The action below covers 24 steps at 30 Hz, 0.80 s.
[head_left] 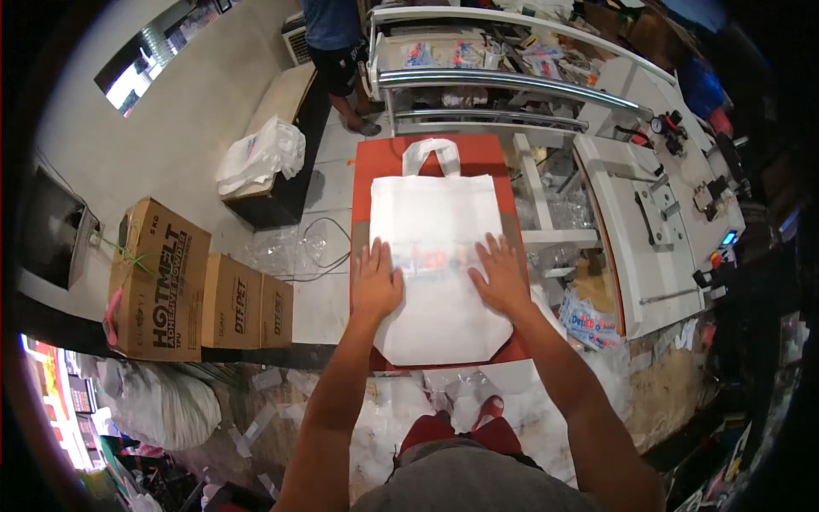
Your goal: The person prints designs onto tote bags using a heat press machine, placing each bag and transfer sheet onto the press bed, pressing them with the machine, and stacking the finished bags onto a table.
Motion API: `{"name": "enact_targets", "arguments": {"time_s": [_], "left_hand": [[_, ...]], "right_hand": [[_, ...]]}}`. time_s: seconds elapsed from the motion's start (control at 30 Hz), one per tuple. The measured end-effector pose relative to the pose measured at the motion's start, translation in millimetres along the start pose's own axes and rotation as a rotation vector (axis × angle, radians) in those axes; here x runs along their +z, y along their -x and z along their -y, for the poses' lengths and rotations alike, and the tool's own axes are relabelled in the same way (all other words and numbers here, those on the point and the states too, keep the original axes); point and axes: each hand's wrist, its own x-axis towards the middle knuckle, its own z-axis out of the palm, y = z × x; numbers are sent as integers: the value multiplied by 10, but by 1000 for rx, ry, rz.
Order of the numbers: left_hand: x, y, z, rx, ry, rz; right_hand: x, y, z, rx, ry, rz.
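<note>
A red board (375,157) bears a white bag (435,209). The left hand (378,280) and right hand (503,280) lie flat and open along its side edges, gripping nothing. Beyond the board run a chrome bar (512,87) and, farther, another person (334,24).

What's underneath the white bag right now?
A red board shows past the top and sides of the white bag. The bag covers the board's middle, so anything else between them can't be seen.
</note>
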Motion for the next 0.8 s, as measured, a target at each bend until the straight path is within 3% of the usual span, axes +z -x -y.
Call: {"name": "enact_targets", "arguments": {"time_s": [0.13,0.17,0.23,0.3,0.37,0.4,0.5,0.57,0.8], "left_hand": [[-328,536,84,-23,174,-95],[-488,671,31,-147,203,-41],[-567,892,16,-271,234,21],[-584,1052,35,-344,488,-52],[-654,1091,-47,-437,558,21],[-676,1094,-84,-525,630,89],[-528,1134,-55,-470,649,-20],[-543,1125,-62,-491,652,-8],[-456,1142,-101,-489,678,9]], "right_hand": [[-114,594,-35,159,-259,-248],[-191,748,14,209,-332,-317],[-326,979,189,284,-290,-282],[-350,1045,234,354,-248,-247],[-284,1087,231,515,-557,-82],[-222,1106,210,516,-557,-83],[-128,1095,154,577,-537,-145],[-143,1068,159,627,-591,-64],[-85,1080,152,703,-665,-122]]}}
